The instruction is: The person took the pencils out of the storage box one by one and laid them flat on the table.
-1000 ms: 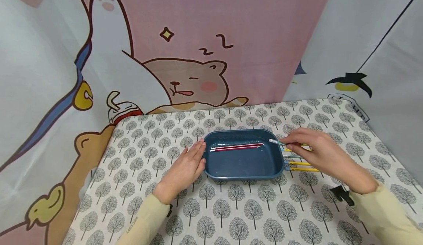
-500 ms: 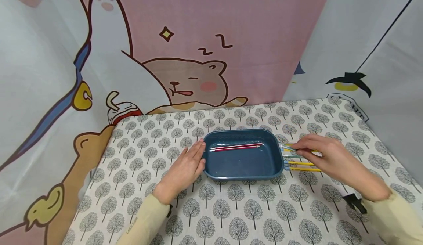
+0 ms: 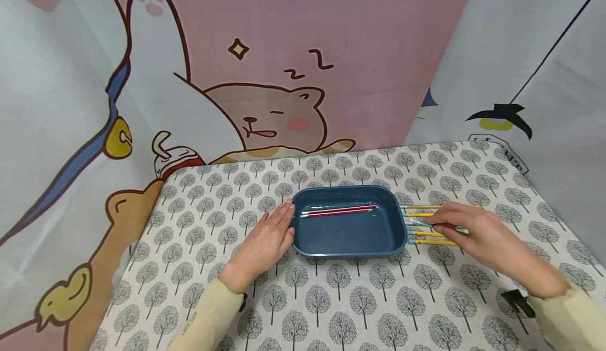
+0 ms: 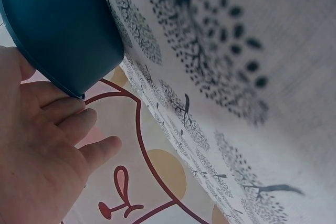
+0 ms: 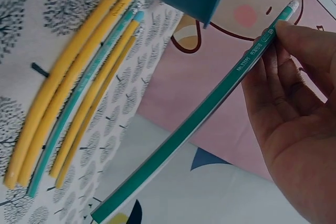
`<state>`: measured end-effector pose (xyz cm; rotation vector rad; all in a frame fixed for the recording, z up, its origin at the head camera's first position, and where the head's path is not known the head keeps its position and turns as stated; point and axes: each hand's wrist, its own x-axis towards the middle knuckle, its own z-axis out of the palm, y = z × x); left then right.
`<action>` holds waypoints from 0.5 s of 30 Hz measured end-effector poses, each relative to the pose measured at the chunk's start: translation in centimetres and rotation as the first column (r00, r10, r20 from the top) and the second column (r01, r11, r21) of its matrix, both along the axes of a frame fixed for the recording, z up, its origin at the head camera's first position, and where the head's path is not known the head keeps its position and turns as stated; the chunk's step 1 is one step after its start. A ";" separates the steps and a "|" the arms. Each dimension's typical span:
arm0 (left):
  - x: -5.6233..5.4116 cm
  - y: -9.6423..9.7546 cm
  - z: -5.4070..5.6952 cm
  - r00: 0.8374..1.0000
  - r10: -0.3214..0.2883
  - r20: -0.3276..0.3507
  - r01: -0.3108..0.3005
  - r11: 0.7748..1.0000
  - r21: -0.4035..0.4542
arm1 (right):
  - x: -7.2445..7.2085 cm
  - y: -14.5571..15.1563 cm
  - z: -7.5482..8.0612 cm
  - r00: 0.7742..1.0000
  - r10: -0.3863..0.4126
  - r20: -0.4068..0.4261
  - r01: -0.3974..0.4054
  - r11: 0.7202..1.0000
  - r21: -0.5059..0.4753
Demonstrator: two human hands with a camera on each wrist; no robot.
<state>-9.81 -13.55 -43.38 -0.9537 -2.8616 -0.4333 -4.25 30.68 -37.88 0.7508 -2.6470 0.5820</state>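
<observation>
A dark blue plastic box (image 3: 350,243) stands on the tablecloth, with two red pencils (image 3: 337,212) lying side by side inside it. My left hand (image 3: 265,240) rests its fingers against the box's left rim; the left wrist view shows those fingers extended along the rim. My right hand (image 3: 487,240) is just right of the box, pinching a green pencil (image 5: 184,127) near its white eraser end between thumb and fingers. Under and beside that hand lies a row of yellow pencils (image 5: 68,72) with another green pencil (image 5: 84,82) among them, eraser ends toward the box.
The table is covered by a white cloth (image 3: 317,303) printed with grey trees. Behind it and along the sides hang fabric sheets with cartoon animals (image 3: 284,119).
My right hand has moved right and toward me with the green pencil, from the box's right rim to over the pencil row. My left hand and the red pencils stay put.
</observation>
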 end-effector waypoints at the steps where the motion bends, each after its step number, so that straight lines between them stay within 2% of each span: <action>1: 0.0 0.0 0.0 1.000 0.002 0.002 -0.002 1.000 -0.004 | 0.0 0.1 -0.1 1.000 -0.002 0.003 0.002 1.000 0.002; 8: 0.0 0.0 0.0 1.000 -0.003 0.004 0.003 1.000 -0.002 | 0.5 0.5 -0.6 0.999 -0.037 0.029 0.036 0.999 0.006; 15: 0.0 0.0 0.1 1.000 -0.004 0.004 0.004 1.000 -0.002 | 0.8 1.3 -1.3 0.999 -0.029 0.033 0.030 1.000 -0.008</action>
